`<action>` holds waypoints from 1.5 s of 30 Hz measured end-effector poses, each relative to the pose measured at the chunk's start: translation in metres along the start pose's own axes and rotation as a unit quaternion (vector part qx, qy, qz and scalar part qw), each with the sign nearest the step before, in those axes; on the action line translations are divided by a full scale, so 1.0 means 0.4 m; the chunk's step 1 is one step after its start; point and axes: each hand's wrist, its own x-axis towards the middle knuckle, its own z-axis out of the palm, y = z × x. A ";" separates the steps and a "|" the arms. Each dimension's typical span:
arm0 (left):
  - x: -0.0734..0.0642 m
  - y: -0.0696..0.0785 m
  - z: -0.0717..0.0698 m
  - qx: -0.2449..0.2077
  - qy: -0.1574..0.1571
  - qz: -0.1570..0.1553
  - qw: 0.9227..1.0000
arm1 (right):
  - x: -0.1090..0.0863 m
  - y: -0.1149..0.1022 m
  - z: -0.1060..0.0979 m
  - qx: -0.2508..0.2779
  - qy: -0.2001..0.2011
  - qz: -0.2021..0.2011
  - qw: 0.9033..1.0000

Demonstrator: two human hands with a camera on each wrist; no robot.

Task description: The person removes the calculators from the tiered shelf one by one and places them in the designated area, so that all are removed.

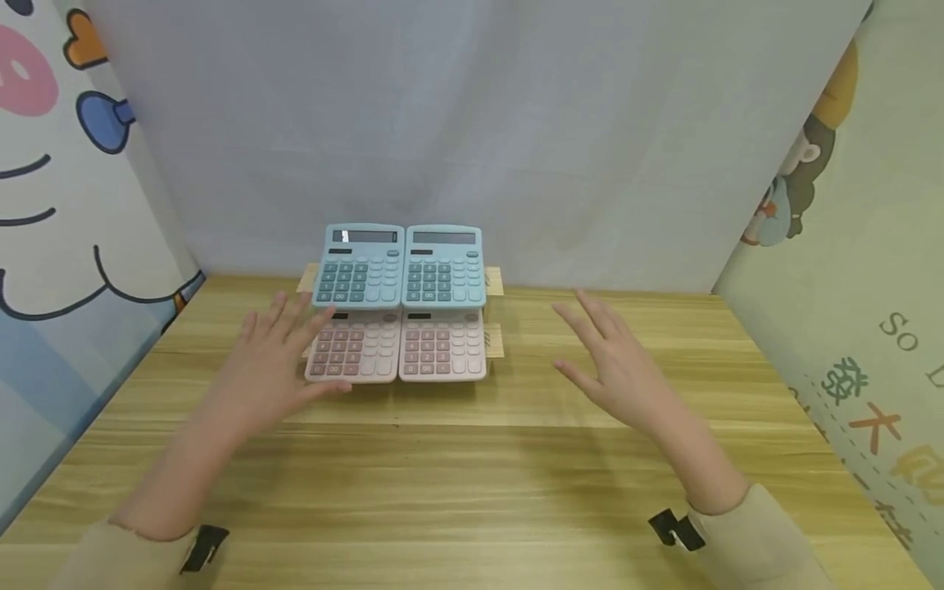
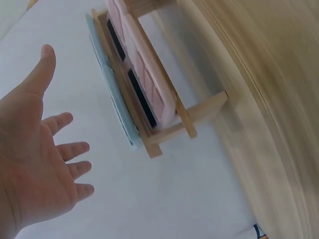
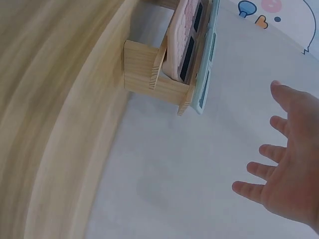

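Two blue calculators, the left one [image 1: 359,266] and the right one [image 1: 444,266], lean side by side on the upper tier of a wooden rack [image 3: 149,64]. Below them sit two pink calculators, one at the left [image 1: 354,348] and one at the right [image 1: 442,348]. My left hand [image 1: 269,360], fingers spread, hovers in front of the rack's left side and covers part of it in the head view. In the left wrist view it is apart from the calculators. My right hand [image 1: 615,365] is held in the air right of the rack, fingers extended, holding nothing.
The rack stands on a wood-grain table [image 1: 442,492] near its back edge. A pale grey cloth [image 1: 516,139] hangs behind. Cartoon-printed panels rise at the left [image 1: 52,246] and at the right [image 1: 848,287].
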 end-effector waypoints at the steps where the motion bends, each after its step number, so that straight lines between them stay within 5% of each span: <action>1: 0.003 -0.007 -0.001 -0.005 -0.002 0.002 1.000 | 0.010 -0.002 -0.002 0.004 0.004 -0.002 1.000; 11: 0.027 -0.089 0.021 -0.080 0.012 0.016 0.997 | 0.093 -0.031 -0.006 0.069 -0.007 0.027 0.997; 21: 0.054 -0.179 0.064 -0.167 0.004 0.002 0.986 | 0.176 -0.044 0.045 0.147 0.013 0.060 0.987; 32: 0.086 -0.234 0.111 -0.250 -0.007 -0.008 0.968 | 0.240 -0.071 0.108 0.299 0.061 0.132 0.943; 45: 0.091 -0.283 0.155 -0.331 -0.070 -0.041 0.940 | 0.266 -0.040 0.187 0.344 0.080 0.196 0.915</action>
